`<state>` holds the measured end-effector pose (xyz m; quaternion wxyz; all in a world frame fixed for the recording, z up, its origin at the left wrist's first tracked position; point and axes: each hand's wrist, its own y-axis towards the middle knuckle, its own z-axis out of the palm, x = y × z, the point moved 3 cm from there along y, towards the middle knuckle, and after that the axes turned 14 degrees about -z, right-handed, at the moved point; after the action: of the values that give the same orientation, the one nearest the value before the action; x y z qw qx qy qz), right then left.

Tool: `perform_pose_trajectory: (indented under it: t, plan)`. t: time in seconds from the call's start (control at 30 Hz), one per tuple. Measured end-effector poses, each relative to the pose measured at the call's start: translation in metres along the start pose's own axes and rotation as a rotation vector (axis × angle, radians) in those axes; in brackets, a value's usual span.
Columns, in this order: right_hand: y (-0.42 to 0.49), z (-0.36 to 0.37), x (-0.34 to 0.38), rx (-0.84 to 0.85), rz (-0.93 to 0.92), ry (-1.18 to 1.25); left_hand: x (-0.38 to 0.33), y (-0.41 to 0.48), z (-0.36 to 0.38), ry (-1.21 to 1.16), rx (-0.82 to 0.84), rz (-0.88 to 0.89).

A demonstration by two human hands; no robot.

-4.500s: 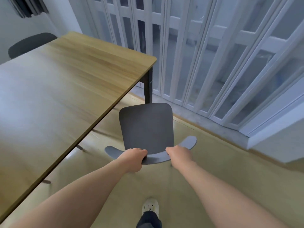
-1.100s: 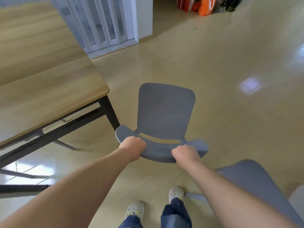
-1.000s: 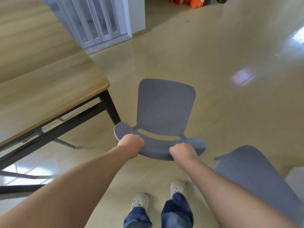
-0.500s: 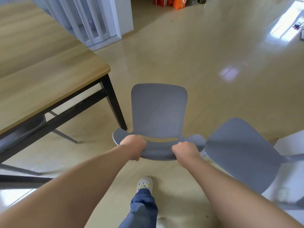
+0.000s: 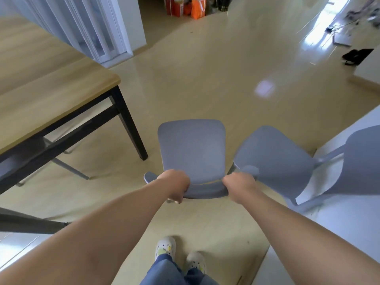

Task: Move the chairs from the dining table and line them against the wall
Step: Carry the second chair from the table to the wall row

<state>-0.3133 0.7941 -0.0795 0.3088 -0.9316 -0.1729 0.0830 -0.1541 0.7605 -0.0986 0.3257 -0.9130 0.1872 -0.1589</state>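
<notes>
A grey chair (image 5: pixel 192 149) stands in front of me, seat facing away. My left hand (image 5: pixel 174 185) grips the left part of its curved backrest top and my right hand (image 5: pixel 239 186) grips the right part. A second grey chair (image 5: pixel 273 157) stands right beside it, its back towards the white wall (image 5: pixel 349 219) at the right. The two seats nearly touch. The wooden dining table (image 5: pixel 51 95) with black legs stands at the left, its near corner leg a short way from the held chair.
A third chair's leg (image 5: pixel 70 168) shows under the table. White folding doors (image 5: pixel 90 29) stand behind the table. Orange and red bags (image 5: pixel 186 7) sit on the floor far ahead. A dark item (image 5: pixel 356 55) and clutter lie far right. My feet (image 5: pixel 178 254) are below.
I have carried the chair away from the table side and turned right. The second chair and the white wall have come into view, and the held chair now sits close beside that chair.
</notes>
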Motion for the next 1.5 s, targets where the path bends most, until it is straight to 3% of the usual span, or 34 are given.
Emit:
perform_pose_trajectory:
  t: [0.13, 0.23, 0.33, 0.47, 0.57, 0.6, 0.7, 0.8, 0.93, 1.2, 1.4, 1.5]
  plan:
    - [-0.011, 0.002, -0.006, -0.006, 0.126, 0.178, -0.005, -0.007, -0.007, -0.093, -0.061, -0.040]
    - [-0.010, -0.006, -0.002, -0.212, 0.232, 0.436, 0.002, -0.014, -0.012, -0.180, -0.175, -0.128]
    - [-0.001, -0.020, 0.007, -0.384, 0.253, 0.506, 0.018, -0.013, -0.020, -0.278, -0.252, -0.176]
    - [0.012, -0.019, 0.027, -0.477, 0.295, 0.682, 0.033, -0.006, -0.034, -0.336, -0.204, -0.163]
    - [0.010, -0.023, 0.039, -0.809, 0.566, 0.882, 0.036, -0.010, -0.032, -0.381, -0.181, -0.131]
    - [0.014, -0.025, 0.042, -0.846, 0.658, 0.970, 0.038, -0.010, -0.032, -0.403, -0.182, -0.112]
    - [0.033, -0.027, 0.050, -0.710, 0.761, 1.318, 0.044, -0.010, -0.032, -0.472, -0.140, -0.066]
    - [0.053, -0.024, 0.067, -0.627, 0.787, 1.843, 0.055, -0.002, -0.041, -0.492, -0.139, -0.041]
    - [0.064, -0.020, 0.064, -0.684, 0.810, 2.166, 0.058, 0.008, -0.050, -0.510, -0.118, -0.004]
    - [0.037, -0.008, 0.036, -0.797, 0.839, 2.092, 0.041, 0.006, -0.044, -0.687, -0.081, -0.013]
    - [-0.029, 0.036, 0.000, -0.870, 1.013, 2.021, -0.004, -0.008, -0.040, -0.673, -0.019, 0.018]
    - [-0.066, 0.059, -0.016, -0.793, 1.141, 1.909, -0.039, -0.017, -0.040, -0.658, -0.004, 0.042]
